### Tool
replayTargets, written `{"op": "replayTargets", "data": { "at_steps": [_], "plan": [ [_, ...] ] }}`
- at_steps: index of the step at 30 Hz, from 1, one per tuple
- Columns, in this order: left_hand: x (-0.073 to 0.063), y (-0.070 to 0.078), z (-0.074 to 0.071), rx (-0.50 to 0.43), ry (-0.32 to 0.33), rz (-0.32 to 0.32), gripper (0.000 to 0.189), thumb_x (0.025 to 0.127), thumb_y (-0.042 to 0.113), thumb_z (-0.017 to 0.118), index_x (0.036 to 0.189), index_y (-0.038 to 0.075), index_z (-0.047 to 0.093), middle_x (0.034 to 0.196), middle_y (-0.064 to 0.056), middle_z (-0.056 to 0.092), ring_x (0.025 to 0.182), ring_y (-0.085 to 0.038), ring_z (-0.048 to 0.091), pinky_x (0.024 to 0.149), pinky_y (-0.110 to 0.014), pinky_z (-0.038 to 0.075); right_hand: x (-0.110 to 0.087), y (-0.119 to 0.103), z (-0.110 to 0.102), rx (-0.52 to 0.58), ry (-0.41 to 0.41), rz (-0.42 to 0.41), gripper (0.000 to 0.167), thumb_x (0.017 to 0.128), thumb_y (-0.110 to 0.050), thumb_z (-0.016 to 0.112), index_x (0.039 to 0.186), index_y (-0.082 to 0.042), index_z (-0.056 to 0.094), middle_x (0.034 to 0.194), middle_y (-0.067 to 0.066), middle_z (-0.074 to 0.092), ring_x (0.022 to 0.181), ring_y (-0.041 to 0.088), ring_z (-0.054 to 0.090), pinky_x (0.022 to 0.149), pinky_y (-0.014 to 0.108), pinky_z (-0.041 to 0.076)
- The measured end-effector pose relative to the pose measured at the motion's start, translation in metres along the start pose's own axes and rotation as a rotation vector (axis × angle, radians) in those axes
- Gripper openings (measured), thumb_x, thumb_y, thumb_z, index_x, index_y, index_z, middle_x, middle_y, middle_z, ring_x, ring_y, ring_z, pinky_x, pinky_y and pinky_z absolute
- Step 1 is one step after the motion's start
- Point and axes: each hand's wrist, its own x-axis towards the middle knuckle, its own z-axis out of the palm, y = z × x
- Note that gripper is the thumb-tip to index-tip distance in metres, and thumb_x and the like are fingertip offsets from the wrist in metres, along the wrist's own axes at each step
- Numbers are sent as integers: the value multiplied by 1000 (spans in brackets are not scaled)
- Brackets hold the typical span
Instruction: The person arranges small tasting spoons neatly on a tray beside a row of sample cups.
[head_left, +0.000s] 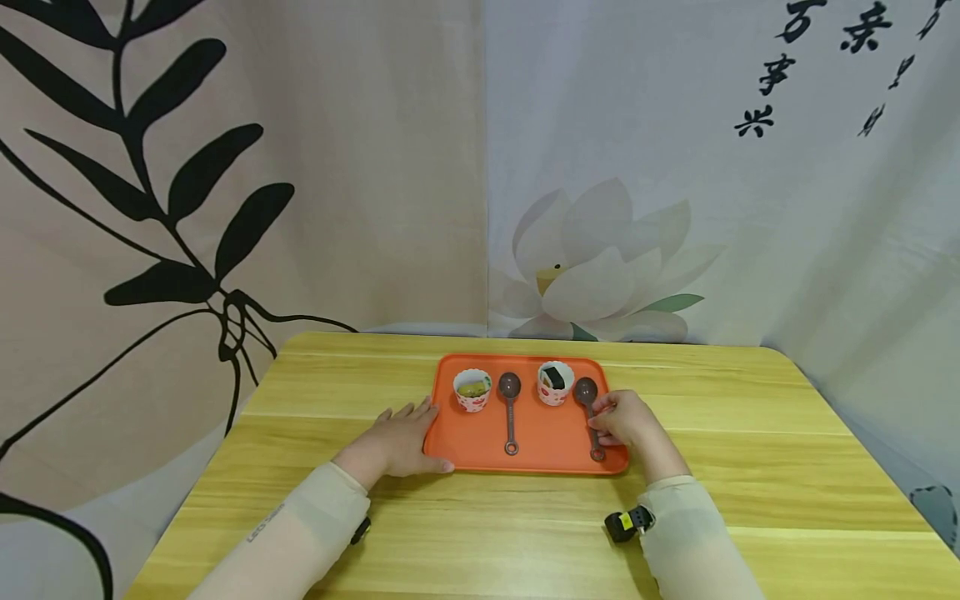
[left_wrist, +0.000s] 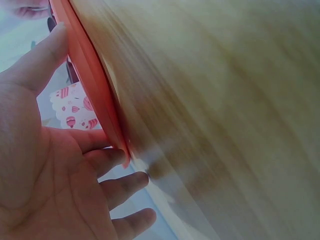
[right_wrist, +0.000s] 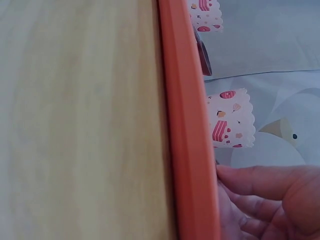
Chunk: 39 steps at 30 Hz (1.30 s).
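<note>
An orange tray [head_left: 551,446] lies on the wooden table with two patterned paper cups and two dark spoons on it. My left hand [head_left: 401,440] rests spread at the tray's left end, thumb at the front edge and fingertips at the side. With my right hand [head_left: 626,419] I pinch the handle of the right spoon [head_left: 586,390]; the tray rim mostly hides that spoon in the right wrist view. The other spoon [head_left: 510,386] lies between the left cup [head_left: 472,403], holding something yellow-green, and the right cup [head_left: 553,398], holding a white-and-black piece like a rice ball.
Yellow wood-grain table [head_left: 480,533] surrounds the tray. Behind its far edge hangs a pale curtain [head_left: 390,208] printed with dark leaves, a white lotus and characters. A small black device [head_left: 628,523] is strapped to the right wrist.
</note>
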Motion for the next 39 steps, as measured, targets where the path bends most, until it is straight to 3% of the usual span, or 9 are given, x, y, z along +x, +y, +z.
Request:
{"op": "replayTargets", "data": {
  "at_steps": [39],
  "plan": [
    [-3, 2, -2, 12, 1, 3, 105, 84, 66, 68, 158, 3, 28, 164, -15, 22, 147, -44, 24, 116, -63, 16, 2, 4, 0, -27, 26, -5, 15, 90, 8, 66, 104, 8, 60, 78, 12, 63, 61, 17, 64, 59, 31, 59]
  ]
}}
